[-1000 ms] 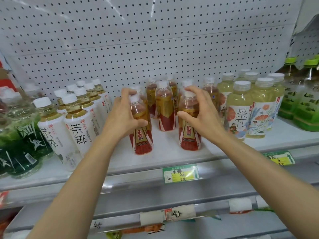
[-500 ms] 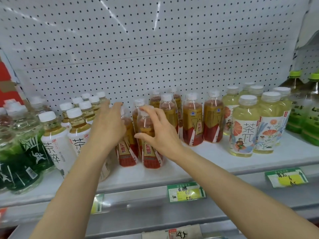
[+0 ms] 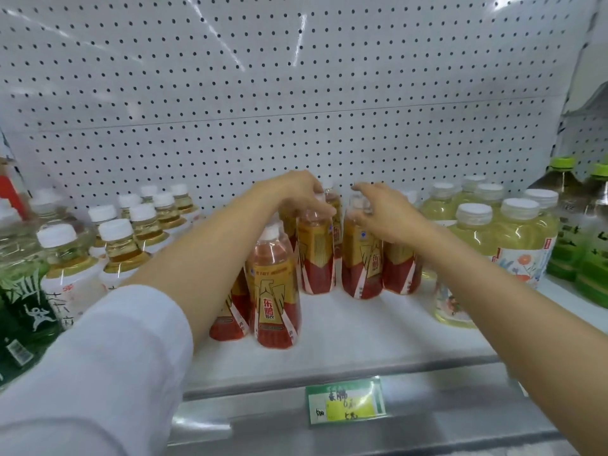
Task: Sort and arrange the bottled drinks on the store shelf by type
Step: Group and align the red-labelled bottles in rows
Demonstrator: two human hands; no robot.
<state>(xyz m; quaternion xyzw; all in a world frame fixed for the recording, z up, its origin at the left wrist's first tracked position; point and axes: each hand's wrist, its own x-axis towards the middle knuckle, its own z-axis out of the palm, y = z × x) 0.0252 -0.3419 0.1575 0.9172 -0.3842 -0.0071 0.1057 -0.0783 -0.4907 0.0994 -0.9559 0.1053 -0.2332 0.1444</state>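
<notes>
We have 1 view only, from the head: it faces the pegboard back wall [image 3: 296, 93] straight on and tilts down, close over the shelf [image 3: 345, 340]. Wide-angle bending curves the edges; both forearms enter from the bottom corners.

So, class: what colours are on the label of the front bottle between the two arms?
Gold above, red below, on the front bottle, seen in the head view.

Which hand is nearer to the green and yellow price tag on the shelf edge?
Neither clearly. The left hand and the right hand are both far up behind the price tag, at the tops of the red-gold bottles, one to each side.
</notes>
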